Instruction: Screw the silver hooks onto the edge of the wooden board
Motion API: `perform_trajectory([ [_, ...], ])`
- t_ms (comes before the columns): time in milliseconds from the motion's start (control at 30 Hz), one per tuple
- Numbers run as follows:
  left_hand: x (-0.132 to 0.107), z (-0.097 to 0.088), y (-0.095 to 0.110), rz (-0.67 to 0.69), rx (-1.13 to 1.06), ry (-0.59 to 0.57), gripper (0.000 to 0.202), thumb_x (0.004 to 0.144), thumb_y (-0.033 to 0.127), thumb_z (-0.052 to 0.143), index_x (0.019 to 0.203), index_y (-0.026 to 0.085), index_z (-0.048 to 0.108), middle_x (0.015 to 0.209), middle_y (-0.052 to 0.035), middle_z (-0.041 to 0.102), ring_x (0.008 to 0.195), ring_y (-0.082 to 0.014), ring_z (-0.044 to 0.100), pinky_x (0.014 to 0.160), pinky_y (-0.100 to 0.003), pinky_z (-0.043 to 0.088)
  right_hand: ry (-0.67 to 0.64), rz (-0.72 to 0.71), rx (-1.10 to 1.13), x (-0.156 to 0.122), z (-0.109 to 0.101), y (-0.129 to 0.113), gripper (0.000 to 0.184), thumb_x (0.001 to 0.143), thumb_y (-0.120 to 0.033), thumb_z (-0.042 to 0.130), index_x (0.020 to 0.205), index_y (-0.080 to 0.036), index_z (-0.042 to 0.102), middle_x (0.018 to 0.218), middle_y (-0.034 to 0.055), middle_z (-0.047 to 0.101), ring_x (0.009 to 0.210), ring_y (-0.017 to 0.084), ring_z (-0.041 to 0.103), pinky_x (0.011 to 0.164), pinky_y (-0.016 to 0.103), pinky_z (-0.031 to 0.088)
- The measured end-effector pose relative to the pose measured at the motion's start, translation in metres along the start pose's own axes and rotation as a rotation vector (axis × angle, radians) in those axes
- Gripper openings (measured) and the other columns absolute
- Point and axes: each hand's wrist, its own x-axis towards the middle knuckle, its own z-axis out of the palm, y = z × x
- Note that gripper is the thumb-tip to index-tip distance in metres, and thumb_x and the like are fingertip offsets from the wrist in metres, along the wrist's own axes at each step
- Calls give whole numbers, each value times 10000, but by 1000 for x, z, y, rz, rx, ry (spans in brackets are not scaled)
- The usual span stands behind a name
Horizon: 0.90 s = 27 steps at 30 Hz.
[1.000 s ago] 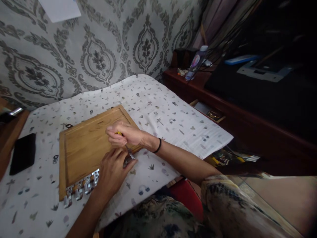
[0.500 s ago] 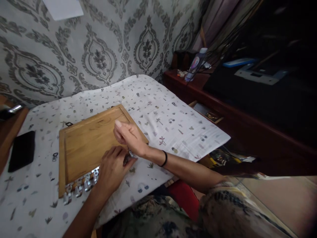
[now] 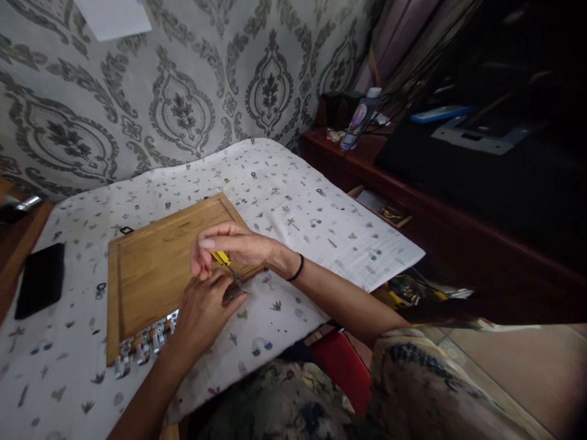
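My right hand [image 3: 233, 244] is closed around the yellow handle of a screwdriver [image 3: 221, 257]; its metal shaft slants down toward my left fingertips. My left hand [image 3: 204, 311] lies over the near edge of a wooden board [image 3: 156, 269], thumb and fingers bent around the end of a metal hook rail [image 3: 144, 341]. Several silver hooks on that rail show to the left of my wrist. The rest of the rail and the screwdriver's tip are hidden by my left hand. The board lies flat, with a raised frame around its edge.
A white patterned cloth [image 3: 321, 244] covers the table. A black phone [image 3: 41, 280] lies at the left. To the right, a dark red cabinet [image 3: 330, 146] holds a clear bottle [image 3: 359, 119], with a partly open drawer [image 3: 380, 208] below. A patterned wall stands behind.
My right hand has turned and shifted slightly left, so the screwdriver's yellow handle now shows. My left hand stays almost in place on the rail.
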Motion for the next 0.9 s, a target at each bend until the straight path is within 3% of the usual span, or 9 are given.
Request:
perform_trajectory([
  [67,-1,0,-2,2,-8,-5,143,892,333,755,939,200,729,967,-61,770,896,-280,708,780,-399,538,-25,19,20,4,-2,2,373,907,-425,743,687,-161,598,614,3,659,516,93,566,530,205,464],
  [133,-2,1,-5,13,-26,-3,143,893,330,757,954,202,739,987,-62,772,941,-287,710,806,-406,545,23,0,31,6,-1,4,413,960,-356,661,622,-185,496,456,-81,449,391,50,339,403,171,274],
  [233,-2,1,-7,30,-55,-9,141,886,326,773,946,201,751,978,-61,768,965,-293,709,836,-422,554,180,-41,2,8,5,5,522,1018,-376,565,563,-208,370,452,-111,262,407,42,170,388,188,126],
  [400,-1,0,-5,31,-62,4,152,888,297,767,997,191,761,1021,-81,778,969,-306,717,822,-434,567,477,-226,-198,4,31,14,640,981,-605,587,544,-227,312,486,-92,271,452,53,219,432,233,184],
  [500,-1,-1,-3,38,-54,3,127,897,276,748,987,188,760,1015,-89,780,944,-303,721,791,-425,571,656,-357,-345,-1,47,24,619,1003,-626,544,584,-228,324,533,-79,291,495,69,242,475,260,219],
  [600,-1,-3,-2,22,-56,-21,119,910,292,734,956,184,754,1012,-93,778,953,-307,719,805,-435,573,760,-382,-427,-4,50,27,604,1021,-655,472,611,-230,343,564,-67,321,519,83,285,507,269,264],
  [667,0,-4,-2,5,-63,-39,123,919,304,725,941,185,748,1032,-95,775,972,-312,714,824,-448,572,707,-320,-440,-6,44,23,595,1015,-677,453,633,-223,410,573,-64,350,527,88,313,517,264,283],
  [800,1,-6,-1,3,-81,-63,105,906,285,739,910,181,732,1021,-85,768,996,-313,707,842,-452,567,323,-119,-363,-10,22,5,529,1018,-638,485,869,-170,682,616,-64,425,561,91,365,554,243,343],
  [900,2,-6,-1,2,-97,-73,108,909,293,738,909,186,722,1011,-70,763,986,-304,705,829,-441,562,93,-25,-274,-11,7,-8,463,964,-600,635,961,-153,758,738,-25,564,668,94,496,657,240,439],
])
